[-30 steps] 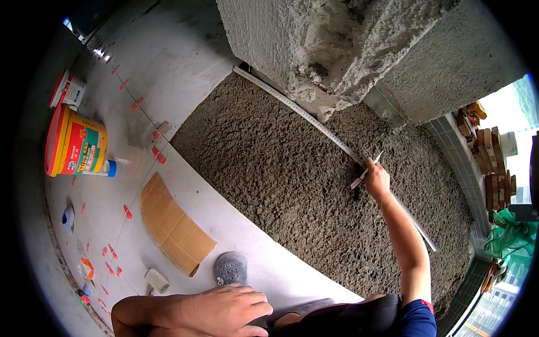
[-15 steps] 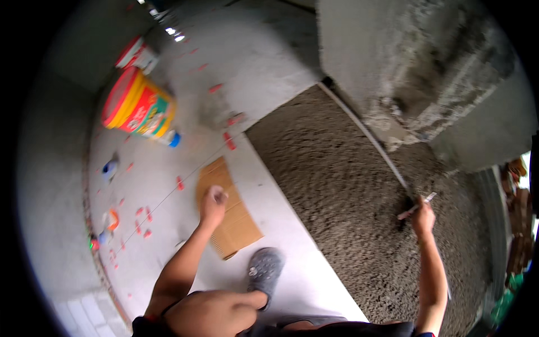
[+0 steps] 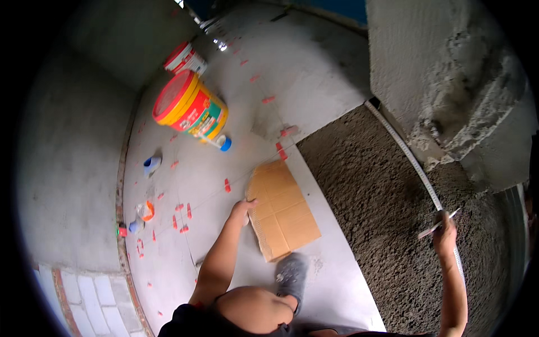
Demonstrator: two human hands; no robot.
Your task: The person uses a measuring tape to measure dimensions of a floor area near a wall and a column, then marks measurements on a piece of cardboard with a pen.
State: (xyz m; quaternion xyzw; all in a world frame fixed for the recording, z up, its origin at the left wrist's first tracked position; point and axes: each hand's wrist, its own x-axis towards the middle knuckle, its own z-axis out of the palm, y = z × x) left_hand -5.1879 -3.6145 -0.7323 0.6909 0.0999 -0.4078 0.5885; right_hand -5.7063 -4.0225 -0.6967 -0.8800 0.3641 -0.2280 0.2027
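Pinching a flat brown cardboard sheet (image 3: 284,210) in the left hand (image 3: 242,209) over smooth pale floor (image 3: 337,264); gripping a slim whitish pen-like stick (image 3: 428,232) in the right hand (image 3: 445,236), best without nudging the long white measuring tape (image 3: 412,159).

Lettering on two buckets and a scale on a measuring tape (image 3: 412,162), too blurred or small to read.

The yellow bucket (image 3: 195,105) with the red lid carries a bright label on its side: a red panel (image 3: 190,119) with white lettering and a small pale emblem, and next to it a green panel (image 3: 211,116) with light-coloured characters. Just beyond, the white bucket (image 3: 194,63), also red-lidded, shows rows of dark print on its side. The measuring tape, pale and curved along the grey mortar bed (image 3: 370,185), bears fine dark graduation marks; its figures cannot be made out.
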